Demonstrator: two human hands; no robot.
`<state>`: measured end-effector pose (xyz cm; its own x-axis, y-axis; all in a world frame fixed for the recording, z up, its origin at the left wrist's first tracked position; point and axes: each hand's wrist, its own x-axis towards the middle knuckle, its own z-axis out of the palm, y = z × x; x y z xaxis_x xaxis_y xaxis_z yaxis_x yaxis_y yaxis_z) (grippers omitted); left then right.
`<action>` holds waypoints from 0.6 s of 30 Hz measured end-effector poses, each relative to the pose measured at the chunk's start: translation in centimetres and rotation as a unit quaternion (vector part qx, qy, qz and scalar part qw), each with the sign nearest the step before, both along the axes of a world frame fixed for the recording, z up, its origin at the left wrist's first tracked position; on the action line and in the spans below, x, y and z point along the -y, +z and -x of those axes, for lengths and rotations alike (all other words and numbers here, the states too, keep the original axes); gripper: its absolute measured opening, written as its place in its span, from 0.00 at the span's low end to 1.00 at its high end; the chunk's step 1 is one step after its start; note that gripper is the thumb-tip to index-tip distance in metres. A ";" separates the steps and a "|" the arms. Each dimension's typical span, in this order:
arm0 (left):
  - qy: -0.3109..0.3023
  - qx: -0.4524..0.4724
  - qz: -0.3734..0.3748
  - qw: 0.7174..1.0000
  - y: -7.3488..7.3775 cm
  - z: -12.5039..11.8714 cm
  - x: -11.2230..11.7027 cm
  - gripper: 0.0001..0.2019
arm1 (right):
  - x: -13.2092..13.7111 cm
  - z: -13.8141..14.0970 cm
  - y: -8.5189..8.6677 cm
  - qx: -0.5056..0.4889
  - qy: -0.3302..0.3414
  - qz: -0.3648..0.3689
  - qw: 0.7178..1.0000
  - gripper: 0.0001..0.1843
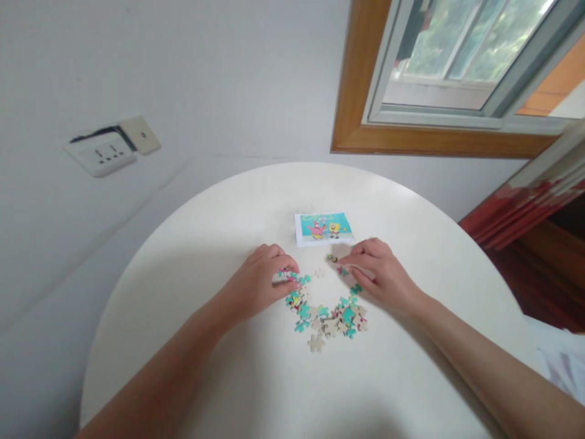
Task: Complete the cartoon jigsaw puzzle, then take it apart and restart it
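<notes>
Loose jigsaw pieces [331, 326] lie in a curved heap on the white round table, some showing teal, pink or yellow print, others their beige backs. At the left end of the heap, my left hand [262, 277] curls its thumb and fingers around a few printed jigsaw pieces [287, 274]. Across from it, my right hand [382, 268] pinches a pink and teal jigsaw piece [342, 271] close to the tabletop. A small dark and yellow piece [331, 258] lies by its index fingertip. Between the hands is a single pale piece [319, 273].
Beyond the hands, a picture card [324, 228] with a pink and a yellow cartoon figure lies on the table [192, 244]. A wall socket [103, 152] is at the left. A wood-framed window [439, 141] and a red and white curtain [530, 201] are at the right.
</notes>
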<state>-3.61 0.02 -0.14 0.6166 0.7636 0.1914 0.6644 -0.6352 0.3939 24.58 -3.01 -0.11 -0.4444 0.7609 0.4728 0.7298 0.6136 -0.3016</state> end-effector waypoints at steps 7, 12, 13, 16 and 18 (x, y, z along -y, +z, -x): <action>-0.020 -0.022 0.010 1.000 0.6 0.8 -0.3 0.08 | -0.2 -1.1 0.7 0.039 0.082 0.072 0.993 0.18; 0.007 -0.012 0.010 1.000 1.0 2.0 -1.2 0.07 | -0.1 -1.8 1.4 0.059 0.098 0.123 0.986 0.14; 0.008 -0.010 0.013 1.000 1.0 2.0 -1.2 0.07 | 0.0 -1.8 1.5 0.057 0.103 0.126 0.985 0.14; -0.012 -0.003 0.019 1.000 1.0 1.6 -1.1 0.05 | 0.2 -1.7 1.5 0.052 0.118 0.140 0.982 0.14; -0.031 0.011 0.015 0.999 0.9 1.2 -0.9 0.05 | 0.2 -1.8 1.4 0.053 0.122 0.154 0.979 0.13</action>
